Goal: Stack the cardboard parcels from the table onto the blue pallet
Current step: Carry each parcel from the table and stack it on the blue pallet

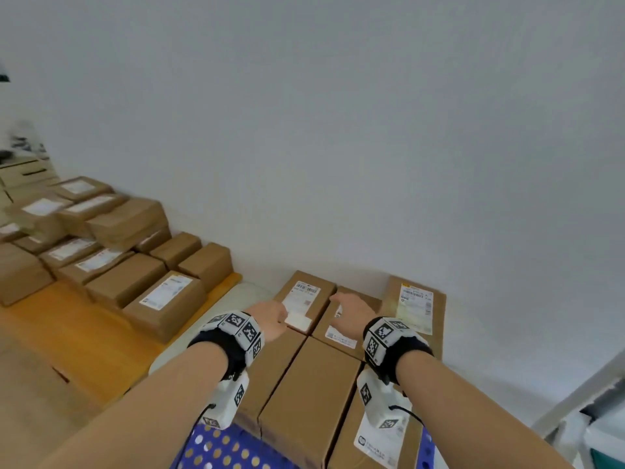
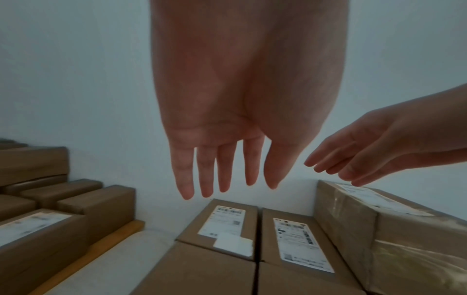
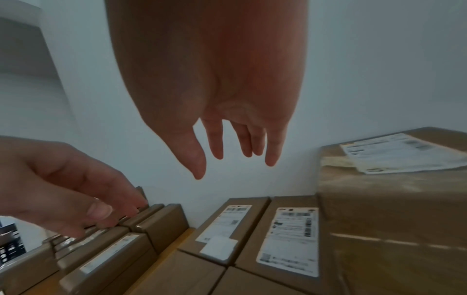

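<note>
1. two hands up over the stack: my left hand (image 2: 222, 111) and right hand (image 3: 215, 95) both hang with fingers straight and spread, holding nothing.
2. parcels on the blue pallet (image 1: 216, 448) lie flat, close together, long axes running away from me toward the white wall (image 1: 338, 130).
3. far-left labelled parcel (image 2: 222, 225): brown cardboard, white shipping label plus a blank white sticker; its neighbour (image 2: 295, 245) touches it. a taller taped parcel (image 2: 379, 229) stands at right.
4. more parcels (image 1: 111, 252) sit on the wooden table (image 1: 84, 336) at left.
</note>
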Tool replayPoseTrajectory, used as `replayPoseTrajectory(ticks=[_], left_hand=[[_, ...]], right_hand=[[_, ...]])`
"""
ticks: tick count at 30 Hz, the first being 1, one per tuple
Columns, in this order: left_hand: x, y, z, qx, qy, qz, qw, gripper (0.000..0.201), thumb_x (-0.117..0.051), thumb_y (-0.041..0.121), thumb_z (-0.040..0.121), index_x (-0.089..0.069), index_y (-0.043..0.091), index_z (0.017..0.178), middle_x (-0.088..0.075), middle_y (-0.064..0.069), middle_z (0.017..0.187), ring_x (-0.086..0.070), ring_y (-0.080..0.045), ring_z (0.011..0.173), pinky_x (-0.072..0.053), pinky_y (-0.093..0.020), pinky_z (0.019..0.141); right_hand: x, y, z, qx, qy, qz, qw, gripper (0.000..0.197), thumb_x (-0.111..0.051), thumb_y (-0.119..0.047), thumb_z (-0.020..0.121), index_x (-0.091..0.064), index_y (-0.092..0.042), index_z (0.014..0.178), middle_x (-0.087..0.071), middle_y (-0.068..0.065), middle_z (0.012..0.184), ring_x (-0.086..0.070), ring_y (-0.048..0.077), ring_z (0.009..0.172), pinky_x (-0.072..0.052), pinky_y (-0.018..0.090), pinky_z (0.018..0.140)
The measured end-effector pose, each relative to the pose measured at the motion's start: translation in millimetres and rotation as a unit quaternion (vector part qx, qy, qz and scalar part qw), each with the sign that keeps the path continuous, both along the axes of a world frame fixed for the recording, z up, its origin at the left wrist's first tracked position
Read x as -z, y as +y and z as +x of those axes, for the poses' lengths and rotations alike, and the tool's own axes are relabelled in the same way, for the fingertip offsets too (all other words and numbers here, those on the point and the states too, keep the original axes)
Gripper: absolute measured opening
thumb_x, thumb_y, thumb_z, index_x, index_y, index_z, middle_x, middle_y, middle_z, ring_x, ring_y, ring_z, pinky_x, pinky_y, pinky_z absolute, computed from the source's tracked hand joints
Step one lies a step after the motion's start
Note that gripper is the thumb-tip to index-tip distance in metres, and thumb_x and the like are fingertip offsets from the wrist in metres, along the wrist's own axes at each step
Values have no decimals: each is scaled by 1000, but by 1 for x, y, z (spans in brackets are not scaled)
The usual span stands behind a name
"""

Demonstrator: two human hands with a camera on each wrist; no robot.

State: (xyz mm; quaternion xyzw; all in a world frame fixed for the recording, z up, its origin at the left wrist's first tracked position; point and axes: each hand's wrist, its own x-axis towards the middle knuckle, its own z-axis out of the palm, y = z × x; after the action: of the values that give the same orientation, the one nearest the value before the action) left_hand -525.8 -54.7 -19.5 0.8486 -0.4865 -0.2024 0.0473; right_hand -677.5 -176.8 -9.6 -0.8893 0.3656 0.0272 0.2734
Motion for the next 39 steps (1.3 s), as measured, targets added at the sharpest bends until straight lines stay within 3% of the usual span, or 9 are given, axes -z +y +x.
replayPoseTrajectory(ticks=[2, 6, 15, 20, 27, 29, 33, 36, 39], left_hand=[[-3, 22, 15, -16, 3, -3, 1000, 37, -39, 24, 99, -46, 17, 134, -49, -4, 138, -49, -23, 123, -38, -30, 102], [-3, 70, 51, -51, 12, -9, 999, 40, -41, 23, 99, -40, 16, 139, -39, -4, 145, -40, -21, 131, -33, -29, 106], [14, 189, 155, -66, 28, -11, 997, 42, -48, 28, 95, -44, 21, 136, -42, 0, 143, -43, -19, 129, -36, -30, 107], [25, 259, 211, -84, 19, -5, 996, 41, -48, 28, 95, -44, 21, 136, -43, 1, 142, -44, -19, 127, -38, -29, 104], [46, 345, 280, -107, 20, 24, 994, 45, -46, 30, 97, -39, 21, 141, -41, 1, 146, -44, -19, 129, -40, -30, 104], [50, 363, 299, -118, 28, 25, 992, 45, -44, 30, 99, -37, 21, 142, -39, 1, 147, -44, -20, 129, -41, -29, 101], [68, 390, 339, -148, 42, 27, 988, 44, -43, 28, 98, -38, 22, 142, -43, -1, 143, -53, -17, 112, -46, -24, 83], [80, 401, 368, -174, 30, 51, 983, 43, -43, 23, 98, -39, 20, 141, -46, -3, 140, -53, -20, 117, -47, -28, 93], [89, 408, 403, -192, 35, 78, 978, 41, -41, 18, 98, -41, 18, 139, -50, -6, 135, -55, -22, 114, -48, -29, 91]], right_hand=[[-2, 17, 18, -18, 7, 0, 1000, 50, -51, -13, 92, -39, -15, 141, -42, 9, 144, -46, 25, 127, -40, 29, 98], [0, 55, 58, -49, 16, 4, 999, 52, -50, -16, 93, -36, -17, 143, -35, 7, 150, -38, 24, 135, -34, 30, 105], [20, 166, 157, -53, -3, 17, 998, 49, -49, -15, 94, -38, -18, 141, -32, 5, 150, -38, 23, 134, -34, 28, 104], [35, 231, 212, -55, -12, 4, 998, 47, -48, -15, 94, -40, -18, 140, -33, 6, 150, -33, 22, 137, -28, 32, 111], [52, 306, 286, -103, 31, -1, 994, 46, -46, -15, 96, -38, -12, 142, -36, 8, 148, -34, 25, 137, -28, 33, 111], [55, 322, 310, -121, 35, -2, 992, 46, -45, -13, 96, -38, -10, 142, -38, 9, 147, -36, 25, 135, -30, 33, 109], [64, 344, 356, -148, 49, 15, 988, 51, -48, -18, 94, -35, -16, 144, -34, 8, 149, -36, 25, 135, -34, 33, 107], [72, 348, 393, -164, 63, 18, 984, 51, -47, -19, 96, -33, -17, 145, -31, 7, 151, -34, 25, 137, -34, 33, 107], [80, 350, 437, -183, 70, 14, 981, 51, -45, -17, 97, -32, -16, 146, -31, 8, 151, -35, 25, 136, -36, 34, 106]])
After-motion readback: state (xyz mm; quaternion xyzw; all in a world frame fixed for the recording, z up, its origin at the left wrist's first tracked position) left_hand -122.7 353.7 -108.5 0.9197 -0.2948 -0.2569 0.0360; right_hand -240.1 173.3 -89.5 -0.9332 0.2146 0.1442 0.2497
